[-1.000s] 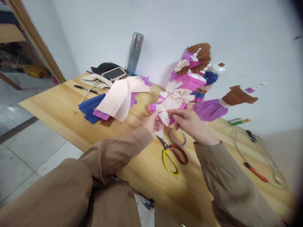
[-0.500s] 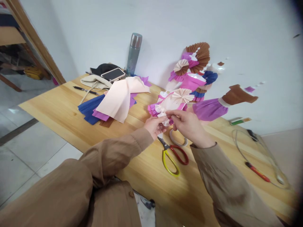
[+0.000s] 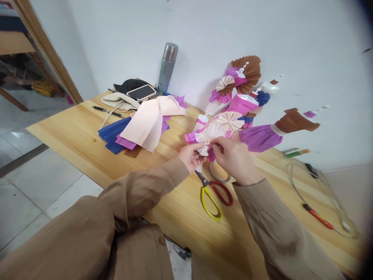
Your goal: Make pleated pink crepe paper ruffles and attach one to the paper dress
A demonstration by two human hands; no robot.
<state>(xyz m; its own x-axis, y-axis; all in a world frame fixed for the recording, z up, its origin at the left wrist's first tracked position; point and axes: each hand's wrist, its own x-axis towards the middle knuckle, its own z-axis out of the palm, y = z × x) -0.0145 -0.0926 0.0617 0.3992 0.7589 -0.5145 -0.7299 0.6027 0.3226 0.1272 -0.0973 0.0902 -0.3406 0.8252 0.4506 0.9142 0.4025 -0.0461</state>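
Observation:
A small white gathered paper piece (image 3: 204,149) is pinched in my left hand (image 3: 190,156), between thumb and fingers. My right hand (image 3: 233,157) has its thumb and forefinger pressed together at the right edge of the same piece. Just behind my fingers lies a pink and cream crepe-paper dress (image 3: 214,128) with a pleated cream rosette (image 3: 230,121). On the table below my hands are scissors (image 3: 210,190) with one yellow and one red handle, their blades slightly apart. Beside them is a roll of tape (image 3: 220,172), partly hidden by my right hand.
Crepe-paper sheets (image 3: 145,128) lie at left, near a phone (image 3: 142,92), a pouch (image 3: 121,101) and a pen (image 3: 107,111). A flask (image 3: 168,68) stands by the wall. At right are paper-dressed figures (image 3: 262,134) and a glue gun or similar red-handled tool (image 3: 317,216) with a cord.
The view has shifted slightly, so most things sit a little lower and to the right. My right fingertips have moved slightly to the right along the white paper; my left hand keeps its hold.

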